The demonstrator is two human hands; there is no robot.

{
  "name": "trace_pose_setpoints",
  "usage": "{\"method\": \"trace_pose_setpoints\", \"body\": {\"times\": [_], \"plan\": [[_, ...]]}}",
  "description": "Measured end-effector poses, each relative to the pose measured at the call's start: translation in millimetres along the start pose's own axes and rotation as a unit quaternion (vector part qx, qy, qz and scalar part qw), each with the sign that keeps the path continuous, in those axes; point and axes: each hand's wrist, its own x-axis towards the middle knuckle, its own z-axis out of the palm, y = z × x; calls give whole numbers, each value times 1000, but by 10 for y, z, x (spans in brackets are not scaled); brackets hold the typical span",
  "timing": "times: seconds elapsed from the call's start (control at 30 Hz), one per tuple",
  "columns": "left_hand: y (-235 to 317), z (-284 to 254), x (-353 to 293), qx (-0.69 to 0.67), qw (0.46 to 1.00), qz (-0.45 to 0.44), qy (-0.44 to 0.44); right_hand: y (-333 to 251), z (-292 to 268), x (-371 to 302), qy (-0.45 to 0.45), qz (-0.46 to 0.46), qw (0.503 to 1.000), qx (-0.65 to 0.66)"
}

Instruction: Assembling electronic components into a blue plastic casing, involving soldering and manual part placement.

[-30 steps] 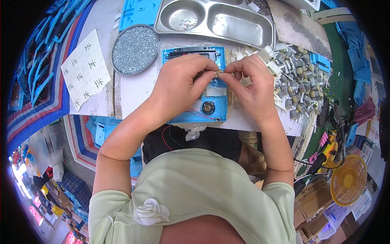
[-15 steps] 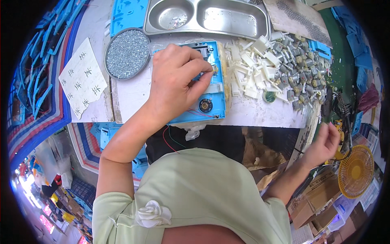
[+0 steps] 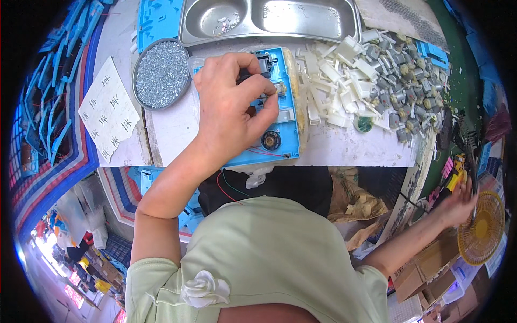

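A blue plastic casing (image 3: 288, 137) lies on the worktable in front of me. Over it my left hand (image 3: 231, 102) is bent, thumb and forefinger closed at a small metal-and-white part (image 3: 280, 89) in the casing. What the fingertips grip is hidden. Lower in the casing sits a round black speaker (image 3: 271, 140), with thin red wires beside it. My right hand (image 3: 460, 207) reaches far out to the right, off the table, beside a dark rod-like tool or cable (image 3: 474, 172). Its fingers are smeared, so any grip there is unclear.
A dish of small screws (image 3: 161, 74) is left of the casing, near a marked paper (image 3: 110, 110). A steel tray (image 3: 252, 32) stands behind. White plastic parts (image 3: 328, 81) and grey motors (image 3: 409, 81) pile up right. A yellow basket (image 3: 498, 229) sits by my right hand.
My right hand has moved outward to the right and slightly down, toward the yellow basket and dark rod. The left hand stays over the casing, with its fingers slightly shifted.
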Motion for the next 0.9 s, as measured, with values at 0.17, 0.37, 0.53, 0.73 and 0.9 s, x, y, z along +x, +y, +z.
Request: {"method": "trace_pose_setpoints", "body": {"times": [0.17,0.37,0.53,0.73,0.9], "plan": [[-24,-10,-23,2,1000,-4,-4,24,-702,-189,-135,-2,973,188],[-2,15,-6,13,1000,0,-9,-329,863,-1804,-287,55,943,160],[7,6,13,12,1000,-7,-25,-380,1445,-2116,-523,-44,830,191],[5,-17,-5,18,999,-12,-31,-456,1613,-2160,-560,-127,803,159],[22,-35,1,21,999,-15,-36,-456,1627,-2167,-561,-128,803,158]]}}
